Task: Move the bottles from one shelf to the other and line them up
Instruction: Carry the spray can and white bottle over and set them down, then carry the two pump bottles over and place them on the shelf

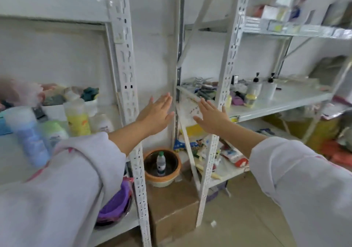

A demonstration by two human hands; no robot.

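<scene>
While the bottles (77, 116) stand on the left shelf (11, 162), the left hand (155, 113) and right hand (212, 118) hover between the racks, fingers straight, holding nothing.

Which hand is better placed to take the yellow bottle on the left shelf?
Left. The left hand is open and hangs nearer the yellow bottle; the right hand, also open, is beyond the shelf upright.

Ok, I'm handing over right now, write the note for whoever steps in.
Hands: left hand and right hand are both open, empty, held out between the two racks.
Bottles: yellow bottle, blue bottle and green bottle stand clustered on the left shelf. Two pump bottles stand on the right shelf.
Done: cannot tell.
Left: carry the cluster across and line it up.
</scene>
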